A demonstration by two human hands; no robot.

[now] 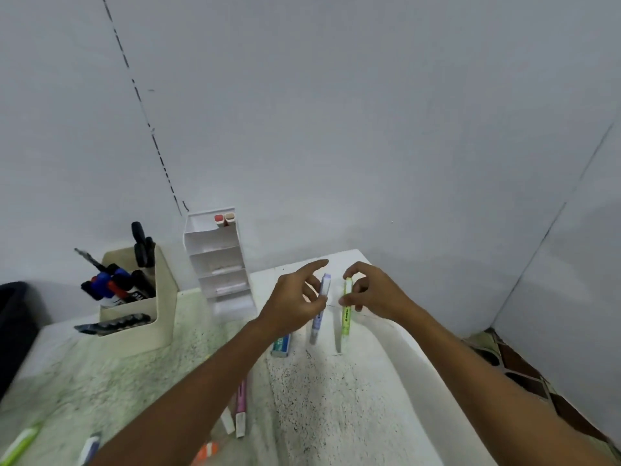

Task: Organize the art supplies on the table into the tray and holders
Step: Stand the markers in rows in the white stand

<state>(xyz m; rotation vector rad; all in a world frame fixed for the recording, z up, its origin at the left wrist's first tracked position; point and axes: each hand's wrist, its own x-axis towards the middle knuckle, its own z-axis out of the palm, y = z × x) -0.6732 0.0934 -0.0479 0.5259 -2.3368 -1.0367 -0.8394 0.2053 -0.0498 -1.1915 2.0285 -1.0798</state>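
We hold one highlighter in each hand: our left hand (295, 297) pinches the purple highlighter (321, 309), our right hand (371, 292) pinches the yellow-green highlighter (346, 309), both lifted off the table (336, 398). The white tiered holder (218, 267) stands just beyond our left hand and already keeps two markers in its top slot. We judge it best to slide them in one at a time, tip down, steadying the light holder.
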